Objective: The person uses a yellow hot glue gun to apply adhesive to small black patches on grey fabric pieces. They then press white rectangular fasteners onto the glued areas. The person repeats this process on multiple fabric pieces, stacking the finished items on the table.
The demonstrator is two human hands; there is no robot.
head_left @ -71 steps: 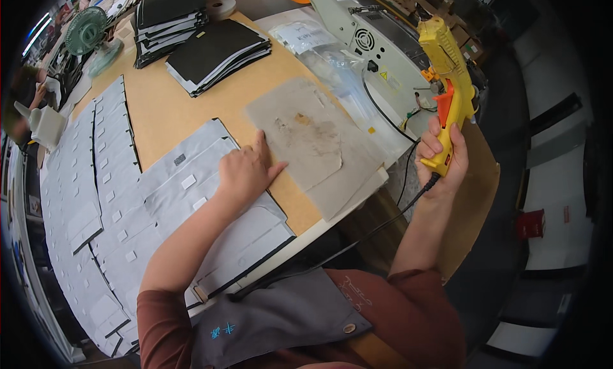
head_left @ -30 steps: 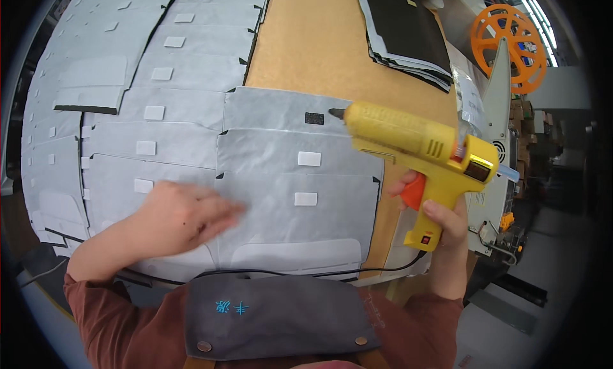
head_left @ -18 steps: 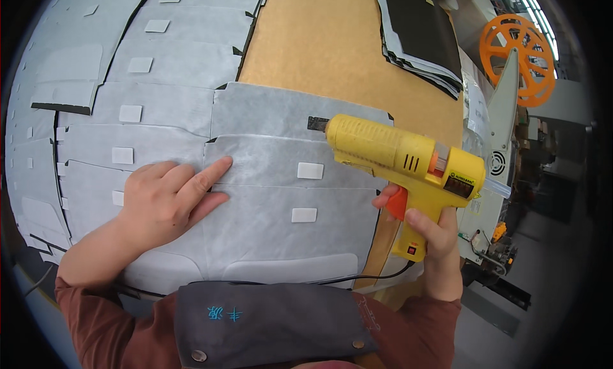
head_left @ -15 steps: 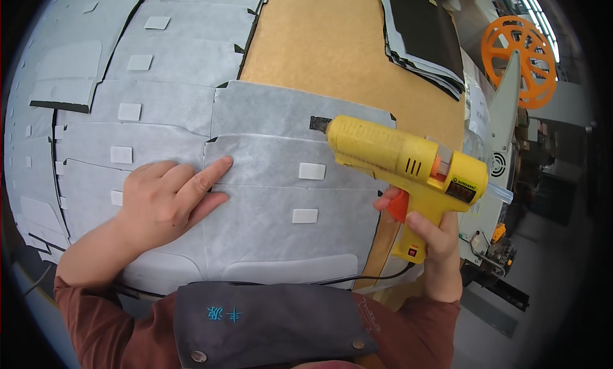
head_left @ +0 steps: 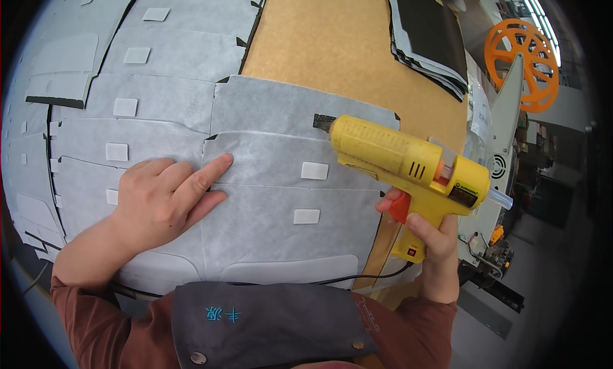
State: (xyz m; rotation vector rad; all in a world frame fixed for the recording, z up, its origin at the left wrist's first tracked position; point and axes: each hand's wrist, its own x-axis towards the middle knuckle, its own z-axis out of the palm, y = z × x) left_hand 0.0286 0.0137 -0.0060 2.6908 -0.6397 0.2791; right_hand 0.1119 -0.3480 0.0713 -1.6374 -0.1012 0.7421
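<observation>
My right hand (head_left: 429, 241) grips a yellow hot glue gun (head_left: 408, 164) by its handle, a finger at the orange trigger. Its nozzle points left over a small dark patch (head_left: 323, 120) on the top grey fabric piece (head_left: 281, 110). My left hand (head_left: 165, 193) lies flat, fingers together, on the overlapping grey fabric pieces (head_left: 255, 228), its fingertips at the edge of the middle piece. Small white patches (head_left: 314, 171) sit on these pieces.
Many more grey fabric pieces with white patches (head_left: 121, 107) cover the left of the brown table (head_left: 332, 49). A stack of black pieces (head_left: 428, 30) lies at the back right. An orange reel (head_left: 520, 53) on a white machine stands at the right. The gun's black cord (head_left: 300, 283) runs along the near edge.
My view swung from the table's right edge down onto the fabric. My right hand brought the glue gun over the pieces and my left hand slid right across the fabric.
</observation>
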